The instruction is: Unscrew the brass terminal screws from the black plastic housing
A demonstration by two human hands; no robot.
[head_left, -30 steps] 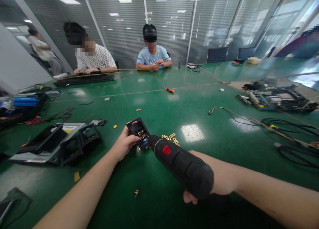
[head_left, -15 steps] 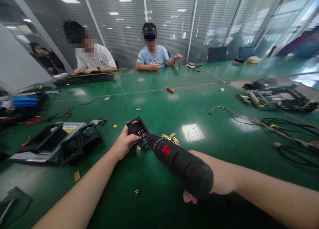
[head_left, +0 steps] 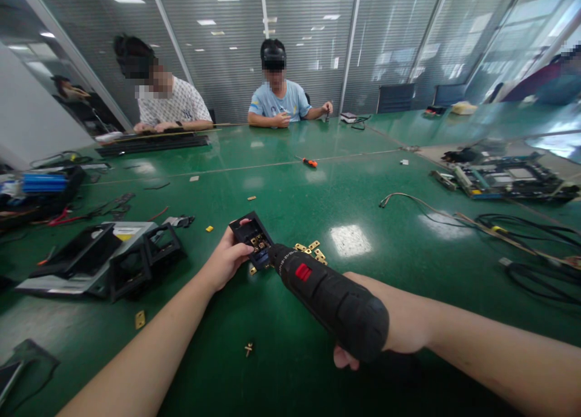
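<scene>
My left hand point(head_left: 226, 261) grips a small black plastic housing point(head_left: 251, 236) with brass contacts inside, holding it on the green table point(head_left: 290, 187). My right hand point(head_left: 399, 332) is wrapped round the handle of a black electric screwdriver point(head_left: 329, 299) with a red switch. The tool's nose meets the near end of the housing. Several loose brass pieces point(head_left: 313, 252) lie just right of the housing, and one brass screw part point(head_left: 248, 348) lies nearer to me.
A dismantled black and grey unit point(head_left: 97, 256) sits at left, a brass plate point(head_left: 140, 319) in front of it. Circuit boards point(head_left: 503, 180) and cables point(head_left: 535, 247) fill the right side. An orange screwdriver point(head_left: 310, 163) lies mid-table. Two people sit at the far edge.
My hands and the tool stay put. The person in the blue shirt across the table has stretched an arm out to the right and set the hand down by a small object.
</scene>
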